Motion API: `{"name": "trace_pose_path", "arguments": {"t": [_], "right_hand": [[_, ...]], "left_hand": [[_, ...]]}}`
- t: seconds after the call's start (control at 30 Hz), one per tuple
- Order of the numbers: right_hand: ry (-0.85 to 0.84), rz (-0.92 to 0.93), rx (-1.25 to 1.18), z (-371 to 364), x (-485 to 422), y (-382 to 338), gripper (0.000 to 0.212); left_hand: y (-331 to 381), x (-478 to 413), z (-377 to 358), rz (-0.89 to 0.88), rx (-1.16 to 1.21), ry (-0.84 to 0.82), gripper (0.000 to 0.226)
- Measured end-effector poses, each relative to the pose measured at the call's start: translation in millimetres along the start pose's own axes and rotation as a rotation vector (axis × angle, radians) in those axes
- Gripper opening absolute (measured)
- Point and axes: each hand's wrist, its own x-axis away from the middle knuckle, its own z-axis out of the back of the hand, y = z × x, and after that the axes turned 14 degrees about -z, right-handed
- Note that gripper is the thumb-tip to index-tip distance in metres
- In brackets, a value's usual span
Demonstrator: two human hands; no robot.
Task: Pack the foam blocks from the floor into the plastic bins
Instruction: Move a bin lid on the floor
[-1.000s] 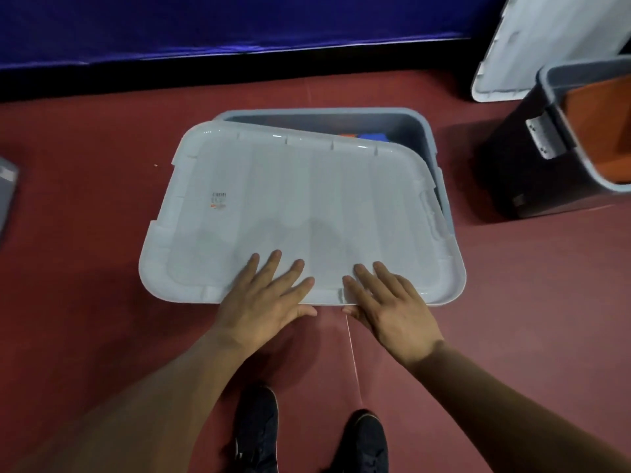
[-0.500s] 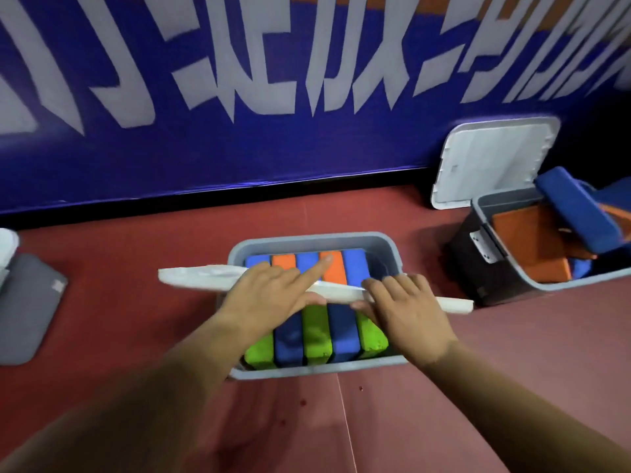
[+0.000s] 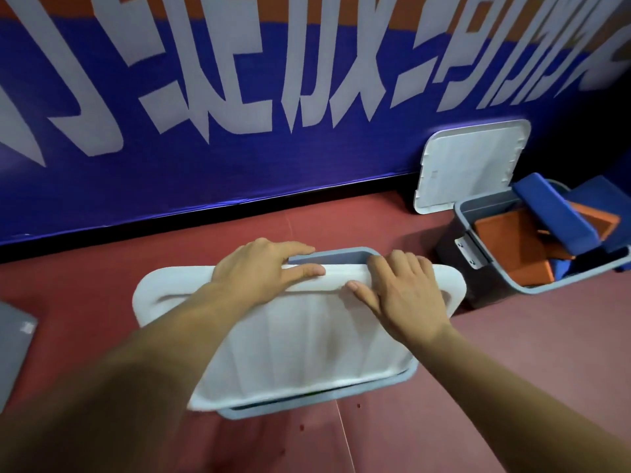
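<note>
The person is leaning over the grey bin on the red floor, and a white lid is lying across its top with its long axis running from 9 to 3 o'clock, slightly skewed. Its 7 o'clock corner is overhanging the bin while the bin's rim is showing bare at 4 o'clock. Both hands are gripping the lid's far edge at 12 o'clock. The left hand is lying along that edge with its fingers pointing toward 3 o'clock, and the right hand is curling its fingers over the edge with the thumb resting on top. The two hands are sitting about equally near the edge, so squaring the lid will probably mean twisting it until the corners match. Any foam blocks under it are hidden. At 2 o'clock a second bin is standing open, holding orange and blue foam blocks loosely piled above its rim.
</note>
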Motion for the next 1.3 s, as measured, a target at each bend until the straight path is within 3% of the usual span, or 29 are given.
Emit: {"name": "trace_pose_path", "arguments": {"t": [0.4,0.5,0.7,0.93,1.03,1.17,1.3], "right_hand": [[-0.142,0.078,-0.009,-51.5,-85.1,-14.6,0.076],[-0.205,0.025,0.003,-86.3,-80.6,-6.8,0.084],[-0.332,-0.042,-0.002,-187.9,-46.2,10.4,0.085],[-0.705,-0.098,0.120,-270.0,6.7,29.9,0.082],[-0.767,-0.116,0.111,-288.3,15.2,40.8,0.078],[-0.785,-0.174,0.104,-310.3,0.5,47.1,0.069],[-0.846,-0.178,0.141,-320.6,-16.1,56.0,0.066]], "left_hand": [[-59.1,-54.6,6.7,0.089,0.308,-0.069,0.069],[-74.1,-75.3,-13.3,0.118,0.289,-0.112,0.054],[-127.6,-110.4,-103.1,0.227,0.279,-0.122,0.054],[-185.0,-135.8,-186.5,0.319,0.028,-0.061,0.046],[-197.0,-148.1,-210.2,0.329,-0.052,0.001,0.045],[-213.9,-168.3,-237.5,0.115,-0.225,0.122,0.058],[-206.9,-169.1,-252.3,0.052,-0.311,0.182,0.054]]}}
